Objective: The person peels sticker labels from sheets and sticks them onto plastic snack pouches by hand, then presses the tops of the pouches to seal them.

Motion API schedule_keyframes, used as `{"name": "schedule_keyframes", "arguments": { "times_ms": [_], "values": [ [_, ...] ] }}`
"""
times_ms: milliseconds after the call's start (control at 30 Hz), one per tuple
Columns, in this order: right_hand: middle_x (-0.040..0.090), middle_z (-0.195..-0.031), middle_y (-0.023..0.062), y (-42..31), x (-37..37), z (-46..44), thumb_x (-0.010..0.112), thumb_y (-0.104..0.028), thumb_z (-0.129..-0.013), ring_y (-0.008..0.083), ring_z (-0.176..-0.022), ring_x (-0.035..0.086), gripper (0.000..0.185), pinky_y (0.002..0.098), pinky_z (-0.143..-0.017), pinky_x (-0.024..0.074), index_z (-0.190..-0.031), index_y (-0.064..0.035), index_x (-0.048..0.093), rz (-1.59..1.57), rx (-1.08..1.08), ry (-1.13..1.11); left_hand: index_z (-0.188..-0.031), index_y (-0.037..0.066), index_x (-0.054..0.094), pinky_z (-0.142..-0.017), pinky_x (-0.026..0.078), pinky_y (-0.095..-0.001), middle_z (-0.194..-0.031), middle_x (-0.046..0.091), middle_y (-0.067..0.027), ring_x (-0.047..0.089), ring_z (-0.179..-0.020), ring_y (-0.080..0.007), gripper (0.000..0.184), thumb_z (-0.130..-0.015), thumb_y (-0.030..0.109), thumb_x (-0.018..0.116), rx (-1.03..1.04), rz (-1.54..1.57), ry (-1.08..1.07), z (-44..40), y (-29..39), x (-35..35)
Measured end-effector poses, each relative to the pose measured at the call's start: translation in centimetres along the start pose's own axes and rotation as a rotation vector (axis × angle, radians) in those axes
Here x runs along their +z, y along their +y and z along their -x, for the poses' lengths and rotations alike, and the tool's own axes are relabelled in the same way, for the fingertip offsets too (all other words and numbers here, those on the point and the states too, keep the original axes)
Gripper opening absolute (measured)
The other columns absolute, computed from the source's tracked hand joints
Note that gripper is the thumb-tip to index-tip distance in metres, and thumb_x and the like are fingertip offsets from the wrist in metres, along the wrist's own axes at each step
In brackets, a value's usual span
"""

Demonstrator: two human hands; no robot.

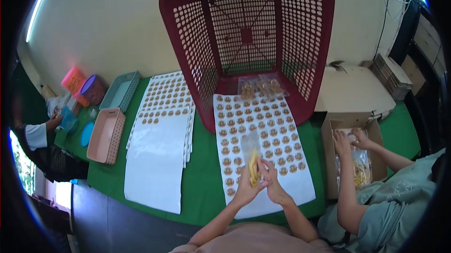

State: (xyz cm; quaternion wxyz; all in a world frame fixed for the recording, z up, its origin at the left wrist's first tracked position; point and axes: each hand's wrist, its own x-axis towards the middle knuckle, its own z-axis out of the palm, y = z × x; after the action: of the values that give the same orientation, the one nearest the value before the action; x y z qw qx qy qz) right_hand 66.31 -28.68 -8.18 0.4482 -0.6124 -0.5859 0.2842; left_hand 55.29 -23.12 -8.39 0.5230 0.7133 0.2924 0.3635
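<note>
A: What do the person's hands have?
B: Both are on one clear packet (254, 166) with long yellow pieces inside. The left hand (248, 189) grips its near left side, and the right hand (273, 180) has fingers and thumb closed on its right side.
A: Where is the packet?
B: In front of the person, above the near half of a white sticker sheet (263, 210). Its unfilled end points to the far side, and the yellow pieces sit at the near end, between the hands.
A: What lies beyond?
B: A dark red basket (329, 42), tipped on its side with its opening toward the person. Several filled bags (263, 86) lie within, at the far end of the sheet.
A: And to the left?
B: On the green cloth (202, 168) there is a pile of sheets (155, 178) with round brown stickers in rows at the far end. Left of it stand a peach tray (112, 142) and, farther off, a teal tray (131, 94).
A: Who is at the right?
B: A co-worker in pale green, both hands in a cardboard box (330, 180) that holds bags of yellow pieces; their exact grip cannot be told.
</note>
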Motion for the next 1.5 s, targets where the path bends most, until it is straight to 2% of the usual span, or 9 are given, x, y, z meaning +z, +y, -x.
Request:
{"name": "schedule_keyframes", "arguments": {
  "times_ms": [100,200,267,367,400,567,667,1067,1500],
  "values": [
    [0.023,-0.127,0.0107,0.8,-1.3,-1.8,0.025,-0.047,-0.086,0.02,-0.113,0.03,0.056,0.0326,-0.087,0.0325,-0.126,-0.0076,0.032,-0.281,0.084,-0.043,-0.12,0.001,0.03,-0.076,0.042,-0.0282,-0.104,0.047,-0.0087,0.049,-0.092,-0.0169,0.048,-0.083,0.023,0.05,-0.502,0.805,0.215,-2.0,-1.8,-0.3],
    [0.041,-0.116,0.0101,2.3,-1.1,-3.3,0.047,-0.029,-0.083,0.0153,-0.097,0.045,0.04,0.0265,-0.072,0.0414,-0.114,-0.0032,0.045,-0.369,0.327,0.297,-0.121,0.0,0.03,-0.073,0.044,-0.0259,-0.101,0.049,-0.0071,0.052,-0.085,-0.0142,0.046,-0.085,0.025,0.046,-0.527,0.789,0.209,-4.0,-2.7,-1.9],
    [0.057,-0.088,0.0063,3.0,-2.3,-4.2,0.058,-0.017,-0.077,0.0122,-0.072,0.054,0.029,0.0214,-0.059,0.0432,-0.1,-0.0006,0.052,-0.553,0.543,-0.269,-0.12,-0.001,0.029,-0.079,0.042,-0.0282,-0.106,0.047,-0.0098,0.049,-0.093,-0.0148,0.045,-0.085,0.024,0.044,-0.67,0.558,0.141,-5.0,-2.9,-2.2],
    [0.06,-0.071,0.0057,5.2,-4.2,-6.9,0.059,-0.023,-0.077,0.0132,-0.059,0.056,0.034,0.0231,-0.056,0.044,-0.098,0.0021,0.05,-0.413,0.485,0.105,-0.118,-0.002,0.029,-0.085,0.038,-0.0308,-0.111,0.043,-0.0129,0.046,-0.098,-0.0168,0.042,-0.086,0.023,0.042,-0.309,0.254,0.22,-6.4,-4.7,-2.3],
    [0.059,-0.07,0.0074,5.6,-4.6,-8.5,0.061,-0.021,-0.075,0.0126,-0.066,0.058,0.031,0.022,-0.056,0.0433,-0.092,0.0034,0.053,-0.839,0.521,0.458,-0.118,-0.002,0.029,-0.085,0.038,-0.0308,-0.111,0.043,-0.0129,0.046,-0.098,-0.0168,0.042,-0.086,0.023,0.042,-0.305,0.256,0.214,-7.0,-4.8,-2.5],
    [0.058,-0.07,0.0094,9.4,-6.0,-9.4,0.06,-0.018,-0.076,0.0152,-0.065,0.059,0.027,0.025,-0.055,0.0476,-0.085,0.0067,0.055,-0.242,0.594,0.281,-0.116,-0.002,0.031,-0.085,0.038,-0.0351,-0.11,0.04,-0.0136,0.048,-0.097,-0.0223,0.048,-0.085,0.033,0.043,-0.389,0.505,0.32,-7.6,-6.1,-4.5],
    [0.058,-0.068,0.0085,8.9,-7.8,-10.3,0.059,-0.015,-0.076,0.0138,-0.059,0.057,0.023,0.025,-0.053,0.048,-0.086,0.0059,0.055,-0.687,0.529,0.309,-0.11,-0.002,0.034,-0.082,0.039,-0.0337,-0.11,0.041,-0.0145,0.049,-0.093,-0.021,0.043,-0.085,0.03,0.045,-0.419,0.501,0.37,-7.5,-6.5,-4.8],
    [0.052,-0.054,0.0065,8.9,-9.6,-8.5,0.06,-0.029,-0.075,0.01,-0.042,0.048,0.05,0.0212,-0.036,0.0353,-0.105,0.0054,0.042,-0.127,0.695,0.616,-0.108,0.0,0.036,-0.076,0.041,-0.0298,-0.102,0.042,-0.0101,0.048,-0.086,-0.0159,0.033,-0.08,0.013,0.047,-0.335,0.416,0.373,-2.7,-4.3,-6.7],
    [0.046,-0.051,0.0004,3.4,-0.5,4.4,0.054,-0.017,-0.079,0.0072,-0.04,0.043,0.018,0.0199,-0.035,0.0339,-0.089,-0.0026,0.053,-0.414,0.621,0.058,-0.102,0.005,0.044,-0.086,0.03,-0.044,-0.114,0.039,-0.0184,0.036,-0.107,-0.0348,0.038,-0.066,0.008,0.056,-0.343,-0.898,0.731,13.6,-8.6,-19.6]
  ]
}}
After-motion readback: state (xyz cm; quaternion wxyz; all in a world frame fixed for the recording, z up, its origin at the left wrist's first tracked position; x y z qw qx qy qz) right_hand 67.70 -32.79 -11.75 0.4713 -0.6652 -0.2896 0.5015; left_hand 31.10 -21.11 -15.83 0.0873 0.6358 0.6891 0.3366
